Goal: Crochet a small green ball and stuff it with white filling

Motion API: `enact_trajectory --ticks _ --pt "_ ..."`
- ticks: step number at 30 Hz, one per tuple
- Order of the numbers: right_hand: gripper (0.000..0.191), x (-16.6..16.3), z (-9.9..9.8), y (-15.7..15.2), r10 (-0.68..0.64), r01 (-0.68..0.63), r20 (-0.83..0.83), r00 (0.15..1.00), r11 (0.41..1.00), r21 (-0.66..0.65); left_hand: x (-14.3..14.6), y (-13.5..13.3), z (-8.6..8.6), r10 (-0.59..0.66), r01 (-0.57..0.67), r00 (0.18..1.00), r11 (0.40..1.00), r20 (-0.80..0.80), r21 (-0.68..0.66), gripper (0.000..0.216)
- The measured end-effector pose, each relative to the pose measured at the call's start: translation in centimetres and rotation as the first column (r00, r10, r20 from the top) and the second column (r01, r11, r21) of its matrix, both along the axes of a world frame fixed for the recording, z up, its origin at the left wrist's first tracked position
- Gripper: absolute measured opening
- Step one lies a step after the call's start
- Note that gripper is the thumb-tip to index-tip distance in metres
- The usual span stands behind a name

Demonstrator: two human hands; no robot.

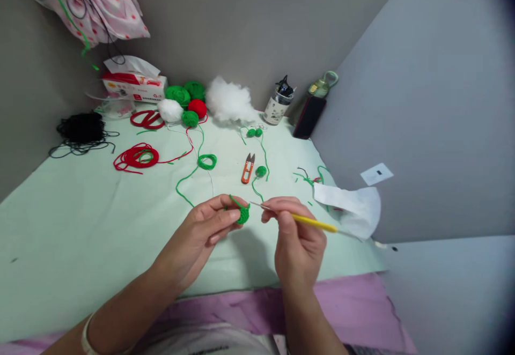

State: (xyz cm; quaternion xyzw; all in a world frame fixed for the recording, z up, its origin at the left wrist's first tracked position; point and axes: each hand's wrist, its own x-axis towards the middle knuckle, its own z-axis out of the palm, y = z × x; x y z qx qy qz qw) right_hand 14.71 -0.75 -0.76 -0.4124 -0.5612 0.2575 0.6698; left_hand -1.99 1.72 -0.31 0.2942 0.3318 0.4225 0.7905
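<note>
Between thumb and fingers, my left hand (209,223) pinches a small green crochet piece (243,215). Green yarn (185,186) trails from near that hand back over the table to a loose coil (206,162). My right hand (300,242) grips a crochet hook (314,222) with a yellow handle and a thin metal shaft. The hook's tip points left and lies close to the upper edge of the green piece; whether it touches a loop I cannot tell. Beyond the hands lie orange thread snips (247,170) and a small green crocheted ball (260,171).
At the back stand a tissue box (134,87), yarn balls (177,96), white stuffing (229,100), a pen cup (277,105), a phone (309,116) and a bottle (323,84). Red yarn (137,156) and black yarn (82,128) lie left; yarn scraps and white paper (348,202) lie right.
</note>
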Motion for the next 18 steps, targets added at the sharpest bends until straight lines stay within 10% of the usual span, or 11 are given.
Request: enact_trajectory --ticks 3,18 --pt "0.023 -0.17 -0.03 -0.29 -0.042 0.031 0.182 0.982 0.997 0.064 -0.02 0.01 -0.06 0.010 -0.010 1.000 1.000 0.000 -0.014 0.014" --pt "0.021 -0.43 0.04 -0.29 -0.022 0.022 0.005 1.000 0.999 0.028 0.03 0.11 0.11 0.002 -0.002 1.000 1.000 0.004 -0.026 0.015"
